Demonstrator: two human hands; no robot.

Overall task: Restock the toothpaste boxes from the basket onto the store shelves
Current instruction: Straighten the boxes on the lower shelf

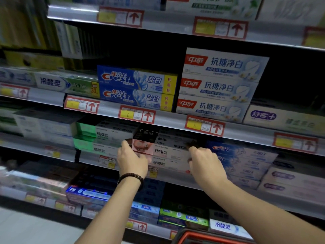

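My left hand [132, 160] pinches the left end and my right hand [204, 162] the right end of a toothpaste box [166, 152], at the front edge of the shelf [177, 178].

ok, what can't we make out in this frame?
Head view only.
- The basket: only its red rim shows; the bottom edge cuts off the contents.
- The stacked white toothpaste boxes: the left hand and right hand grip and cover the ends, so which box is held is unclear.
- The price tag beside the left hand: blurred, unreadable.
- The boxes at far left: motion blur smears the print.
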